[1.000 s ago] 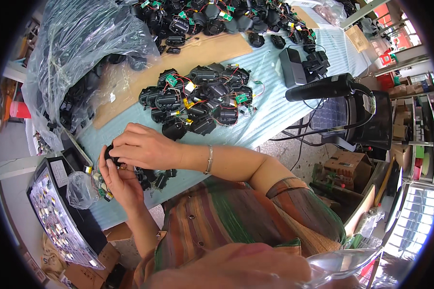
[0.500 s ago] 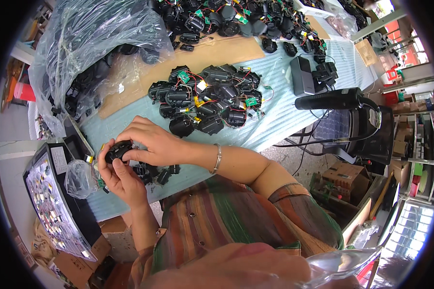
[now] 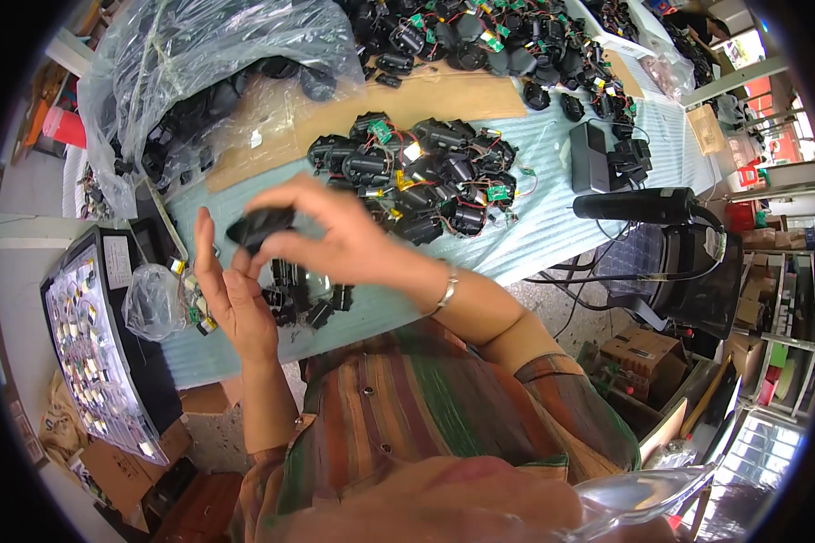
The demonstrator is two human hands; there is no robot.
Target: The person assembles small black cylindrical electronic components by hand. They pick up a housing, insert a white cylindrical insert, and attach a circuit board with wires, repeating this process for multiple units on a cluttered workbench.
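Note:
My right hand [image 3: 330, 231] pinches a black plastic housing [image 3: 261, 228], smeared by motion, above the left part of the table. Just below and left of it is my left hand [image 3: 235, 294], its fingers stretched and spread, with nothing in them. Several small black plastic parts [image 3: 290, 294] lie on the table beside my left hand. Farther off, a cluster of black housings [image 3: 426, 172] carries green circuit boards, red and black wires and yellow-wrapped pieces. Left of my left hand lie small wired boards [image 3: 193, 303] next to a clear plastic bag [image 3: 154, 303].
A tray of small parts [image 3: 104, 348] stands at the left edge. Clear plastic sheeting [image 3: 217, 54] covers more black parts. A large heap of housings [image 3: 480, 36] fills the back. At right are a grey box-shaped device [image 3: 590, 158] and a black chair [image 3: 697, 271].
My right hand has lifted the black housing away from my left hand, up and to the right. My left hand has let go and spread its fingers. The whole view has shifted slightly.

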